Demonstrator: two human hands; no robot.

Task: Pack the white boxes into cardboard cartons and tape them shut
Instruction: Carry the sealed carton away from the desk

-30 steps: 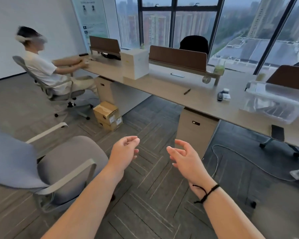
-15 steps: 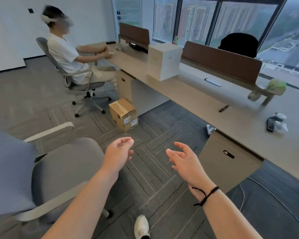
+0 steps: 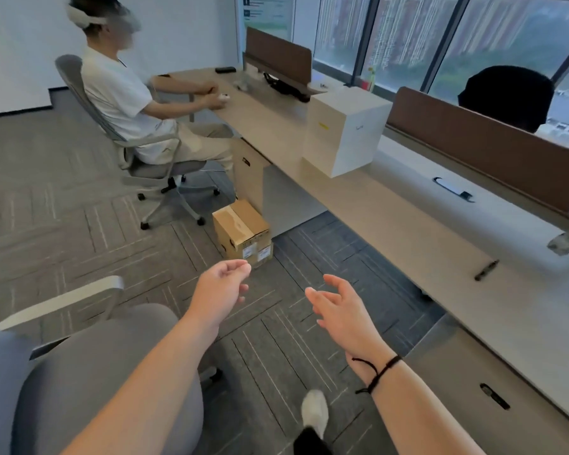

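A taped cardboard carton (image 3: pixel 242 232) with white labels stands on the carpet beside the desk's panel. A large white box (image 3: pixel 346 131) sits on the long desk (image 3: pixel 391 218), overhanging its near edge slightly. My left hand (image 3: pixel 222 290) hovers in the air just in front of the carton, fingers loosely curled, holding nothing. My right hand (image 3: pixel 340 307) is stretched forward with fingers spread and relaxed, also holding nothing. Both hands are apart from the carton and the box.
A grey office chair (image 3: pixel 89 366) stands close at my left. A person in a white shirt (image 3: pixel 125 96) sits at the desk's far end. A drawer cabinet (image 3: pixel 493 385) sits under the desk at right. A pen (image 3: pixel 486 270) lies on the desk. My shoe (image 3: pixel 314 412) is on the carpet.
The view has swung left and come closer to the carton and white box. Both hands stay raised in front of me, holding nothing. My shoe has stepped into view.
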